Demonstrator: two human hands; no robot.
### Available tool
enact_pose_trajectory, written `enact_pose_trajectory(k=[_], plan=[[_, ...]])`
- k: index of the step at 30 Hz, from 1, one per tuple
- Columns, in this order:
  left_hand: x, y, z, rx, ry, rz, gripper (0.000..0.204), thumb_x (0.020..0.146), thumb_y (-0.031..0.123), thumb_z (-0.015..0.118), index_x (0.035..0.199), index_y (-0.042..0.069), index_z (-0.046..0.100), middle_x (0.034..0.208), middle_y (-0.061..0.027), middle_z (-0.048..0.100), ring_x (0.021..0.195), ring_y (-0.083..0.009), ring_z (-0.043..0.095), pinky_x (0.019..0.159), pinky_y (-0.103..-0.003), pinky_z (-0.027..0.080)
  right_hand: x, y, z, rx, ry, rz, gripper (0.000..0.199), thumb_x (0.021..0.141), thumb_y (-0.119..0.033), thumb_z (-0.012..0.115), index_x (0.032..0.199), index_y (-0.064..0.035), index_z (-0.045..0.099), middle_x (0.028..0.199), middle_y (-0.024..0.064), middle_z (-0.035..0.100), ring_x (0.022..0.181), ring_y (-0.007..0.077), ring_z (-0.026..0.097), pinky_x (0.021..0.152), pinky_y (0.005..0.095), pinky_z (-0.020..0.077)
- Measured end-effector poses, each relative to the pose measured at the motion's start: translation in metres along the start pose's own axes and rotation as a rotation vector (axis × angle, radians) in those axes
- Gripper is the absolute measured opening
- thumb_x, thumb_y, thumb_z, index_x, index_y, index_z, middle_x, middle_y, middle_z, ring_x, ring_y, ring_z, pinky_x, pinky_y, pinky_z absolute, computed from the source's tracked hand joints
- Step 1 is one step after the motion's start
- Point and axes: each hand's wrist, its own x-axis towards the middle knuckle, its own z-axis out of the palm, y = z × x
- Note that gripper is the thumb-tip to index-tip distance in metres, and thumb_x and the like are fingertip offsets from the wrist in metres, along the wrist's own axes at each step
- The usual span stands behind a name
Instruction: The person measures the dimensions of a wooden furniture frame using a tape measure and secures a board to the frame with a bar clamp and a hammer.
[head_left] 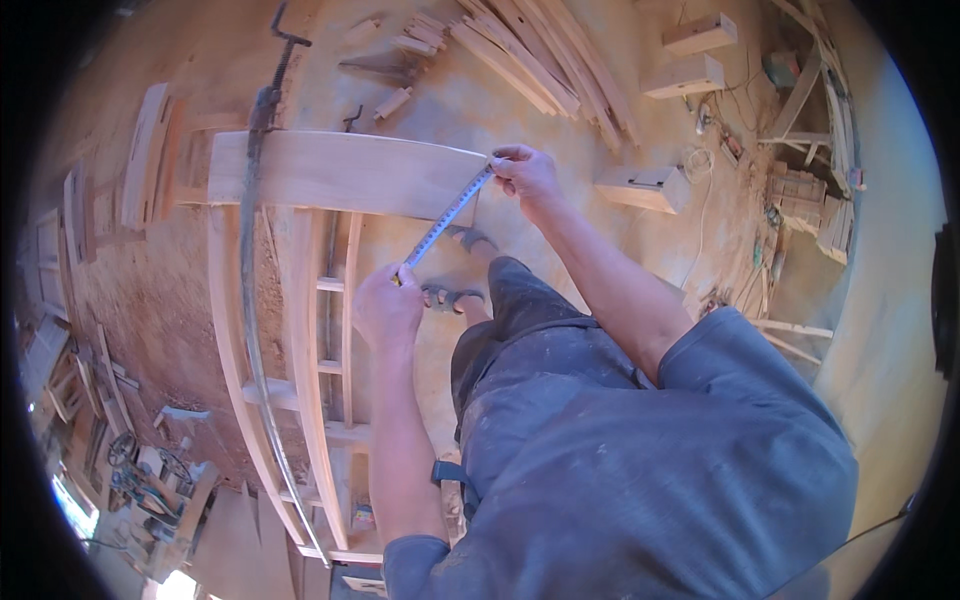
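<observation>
Dusty blue sleeves lead to both hands stretching a silver metal measuring tape (447, 217) taut: the left hand (388, 308) pinches its lower end, the right hand (525, 172) grips its upper end at the corner of a pale curved wooden frame board (340, 172).

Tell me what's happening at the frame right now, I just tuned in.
A person in a workshop stretches a tape measure between both hands. The right hand pins its end at the corner of the wide top board of a wooden frame; the left hand holds the other part lower down. A long bar clamp runs along the frame's left side. Loose slats and wood blocks lie on the sawdust floor beyond.
</observation>
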Motion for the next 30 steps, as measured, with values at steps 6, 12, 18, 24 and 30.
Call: enact_pose_trajectory(k=[6, 12, 18, 24, 30], plan=[[0.024, -0.010, -0.006, -0.010, -0.136, -0.073, 0.024, 0.088, 0.029, 0.060, 0.093, 0.010, 0.075, 0.085, -0.0187, 0.068, 0.081, -0.0376, 0.066, 0.072, -0.047, 0.050, 0.010, 0.001, 0.005, -0.088, -0.017, -0.014, 0.024, 0.080, -0.005, 0.073, 0.102, 0.0034, 0.068, 0.079, 0.0066, 0.067, 0.062, 0.0103, 0.057, 0.052, 0.0223, 0.0412], [0.025, -0.026, -0.024, 0.013, -0.203, -0.160, 0.025, 0.089, 0.028, 0.061, 0.098, 0.009, 0.075, 0.088, -0.0205, 0.069, 0.082, -0.0377, 0.066, 0.075, -0.045, 0.050, 0.002, -0.003, 0.020, -0.145, 0.084, -0.040, 0.021, 0.081, -0.007, 0.072, 0.098, 0.0038, 0.071, 0.077, 0.0072, 0.068, 0.063, 0.0108, 0.058, 0.053, 0.0237, 0.0430], [-0.006, -0.103, -0.058, -0.037, -0.141, -0.185, 0.022, 0.089, 0.023, 0.062, 0.098, 0.007, 0.075, 0.090, -0.0201, 0.069, 0.085, -0.0358, 0.067, 0.077, -0.044, 0.050, -0.006, 0.022, 0.036, 0.019, 0.193, -0.102, 0.021, 0.083, -0.007, 0.070, 0.100, 0.0053, 0.070, 0.076, 0.0065, 0.067, 0.062, 0.0119, 0.058, 0.052, 0.0253, 0.0440], [-0.069, -0.215, -0.094, 0.018, -0.025, -0.165, 0.018, 0.088, 0.019, 0.065, 0.097, 0.006, 0.075, 0.087, -0.0173, 0.069, 0.082, -0.0346, 0.067, 0.074, -0.043, 0.050, -0.018, 0.042, 0.039, -0.003, 0.274, -0.254, 0.034, 0.085, -0.008, 0.068, 0.115, 0.0070, 0.063, 0.078, 0.0071, 0.064, 0.062, 0.0131, 0.058, 0.051, 0.0261, 0.0439], [-0.130, -0.327, -0.114, -0.021, 0.080, -0.065, 0.015, 0.088, 0.017, 0.065, 0.096, 0.007, 0.074, 0.086, -0.0148, 0.069, 0.078, -0.0325, 0.066, 0.069, -0.043, 0.048, -0.106, 0.107, 0.016, -0.261, 0.437, -0.228, 0.041, 0.085, -0.011, 0.067, 0.121, 0.0054, 0.059, 0.075, 0.0071, 0.061, 0.060, 0.0138, 0.057, 0.049, 0.0276, 0.0434]])
